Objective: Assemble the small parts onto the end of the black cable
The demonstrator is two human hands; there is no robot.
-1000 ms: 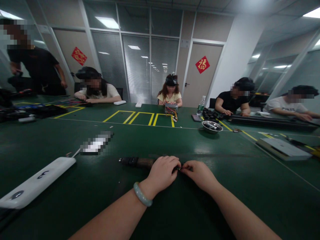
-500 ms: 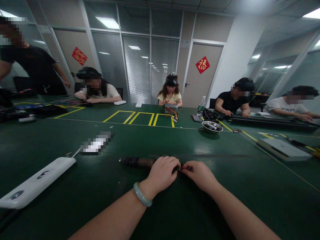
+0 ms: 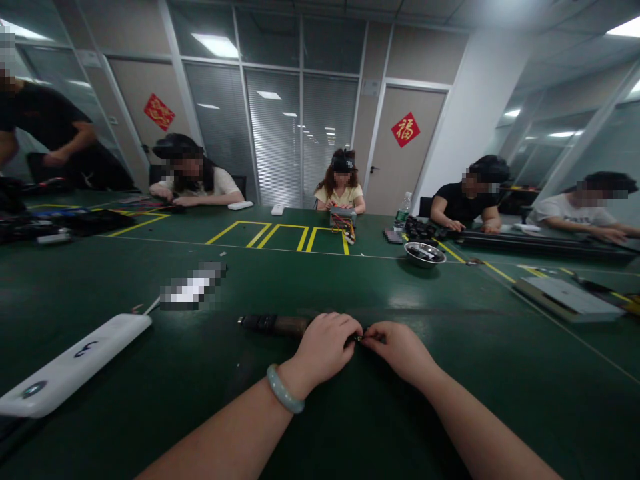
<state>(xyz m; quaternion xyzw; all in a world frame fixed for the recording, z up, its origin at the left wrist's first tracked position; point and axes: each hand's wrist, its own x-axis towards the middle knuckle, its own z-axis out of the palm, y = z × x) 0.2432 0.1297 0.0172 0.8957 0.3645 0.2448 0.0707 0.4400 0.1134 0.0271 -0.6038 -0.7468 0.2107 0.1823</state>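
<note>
A dark, rod-shaped part [image 3: 287,326] lies across the green table in front of me, with a brownish middle, a black collar and a small metal tip at its left end. My left hand [image 3: 327,343] is wrapped over its right end and hides that stretch. Close by, my right hand [image 3: 403,348] pinches at the same end, its thumb and forefinger almost touching the left fingers. Between the two hands a tiny shiny piece [image 3: 359,339] shows, too small to name.
A white power bank [image 3: 83,360] with a cable to a blurred phone-like device [image 3: 195,287] lies left. Beyond are a metal bowl [image 3: 424,254] of dark parts, a water bottle [image 3: 403,210] and a grey panel [image 3: 570,299]. Several people work around the table.
My hands and the rod-shaped part look unchanged. At the far left, the standing person has shifted left and bent an arm in front of the body.
</note>
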